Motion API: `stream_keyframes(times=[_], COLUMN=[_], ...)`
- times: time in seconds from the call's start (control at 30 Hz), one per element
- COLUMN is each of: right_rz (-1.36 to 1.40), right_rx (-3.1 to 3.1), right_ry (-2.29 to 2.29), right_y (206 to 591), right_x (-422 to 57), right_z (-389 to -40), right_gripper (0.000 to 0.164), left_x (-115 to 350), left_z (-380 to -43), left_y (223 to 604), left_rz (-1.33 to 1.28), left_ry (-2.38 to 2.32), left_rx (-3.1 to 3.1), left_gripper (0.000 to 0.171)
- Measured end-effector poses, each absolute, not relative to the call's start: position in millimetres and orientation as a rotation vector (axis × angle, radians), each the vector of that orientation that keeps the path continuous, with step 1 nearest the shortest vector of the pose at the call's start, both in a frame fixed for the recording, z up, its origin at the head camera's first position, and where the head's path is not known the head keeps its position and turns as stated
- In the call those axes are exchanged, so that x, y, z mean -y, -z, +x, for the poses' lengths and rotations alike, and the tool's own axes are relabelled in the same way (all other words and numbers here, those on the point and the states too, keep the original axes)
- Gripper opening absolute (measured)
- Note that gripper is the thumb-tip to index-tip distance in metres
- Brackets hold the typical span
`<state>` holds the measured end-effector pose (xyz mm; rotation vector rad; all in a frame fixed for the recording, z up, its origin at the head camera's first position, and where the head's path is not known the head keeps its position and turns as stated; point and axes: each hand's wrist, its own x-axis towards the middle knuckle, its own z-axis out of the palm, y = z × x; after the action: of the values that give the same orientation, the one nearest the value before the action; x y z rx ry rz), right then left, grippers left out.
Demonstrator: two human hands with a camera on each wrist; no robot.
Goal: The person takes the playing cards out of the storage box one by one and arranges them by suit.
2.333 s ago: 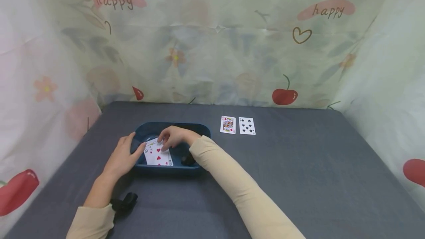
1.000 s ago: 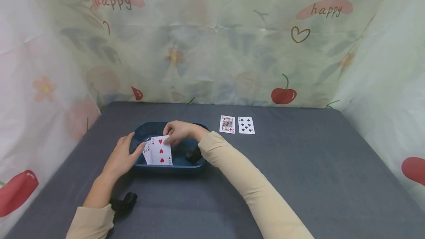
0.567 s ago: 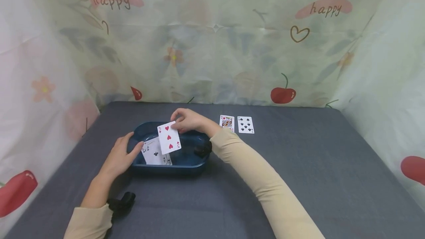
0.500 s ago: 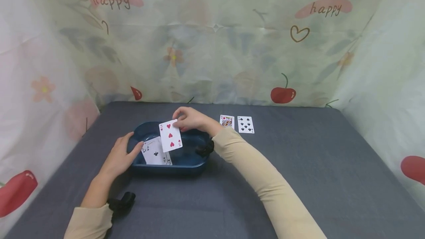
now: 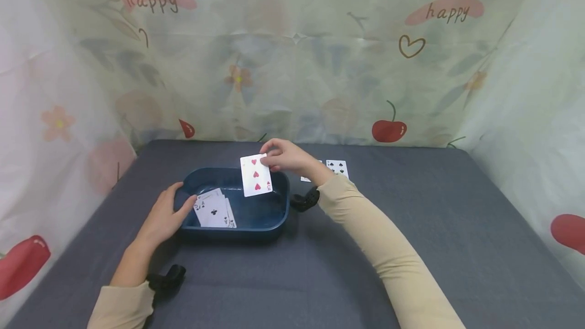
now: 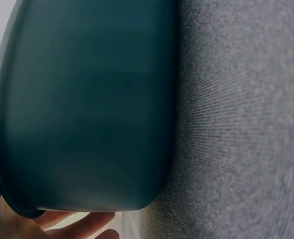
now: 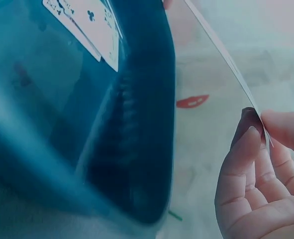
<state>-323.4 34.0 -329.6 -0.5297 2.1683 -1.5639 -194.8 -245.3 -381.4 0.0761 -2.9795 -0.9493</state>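
Observation:
My right hand [image 5: 290, 157] pinches the three of hearts playing card [image 5: 254, 179] by its upper right corner, thumb on its face, above the back right part of a dark blue tray [image 5: 251, 228]. In the right wrist view the card shows edge-on between thumb and fingers. My left hand [image 5: 160, 220] holds the tray's left end, thumb at the rim and fingers along the outer side. Several overlapping cards [image 5: 214, 211] lie face up in the tray's left half, a club card on top.
Behind my right hand, on the grey cloth-covered table [image 5: 411, 227], lie the seven of spades [image 5: 335, 165] and a face card [image 5: 304, 179], both partly hidden by the arm. A patterned curtain [image 5: 297, 75] hangs behind and at both sides.
My right hand has picked the three of hearts off the cards in the tray, then lifted it up and to the right, uncovering the club card. My left hand has stayed at the tray.

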Motion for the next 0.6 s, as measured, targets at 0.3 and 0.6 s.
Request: stream_keyframes(times=[0.3, 0.6], right_rz=[-0.445, -0.397], right_rx=[-2.21, -2.249], right_ry=[1.584, 1.619], right_y=[335, 342], right_x=[-73, -112], right_z=[-324, -322], right_gripper=[0.025, 0.031], left_x=[246, 246], left_z=[-195, -195], left_y=[383, 383], left_rz=[0.067, 0.059], left_ry=[0.964, 0.971], left_rx=[2.99, 2.99], left_gripper=[0.077, 0.077])
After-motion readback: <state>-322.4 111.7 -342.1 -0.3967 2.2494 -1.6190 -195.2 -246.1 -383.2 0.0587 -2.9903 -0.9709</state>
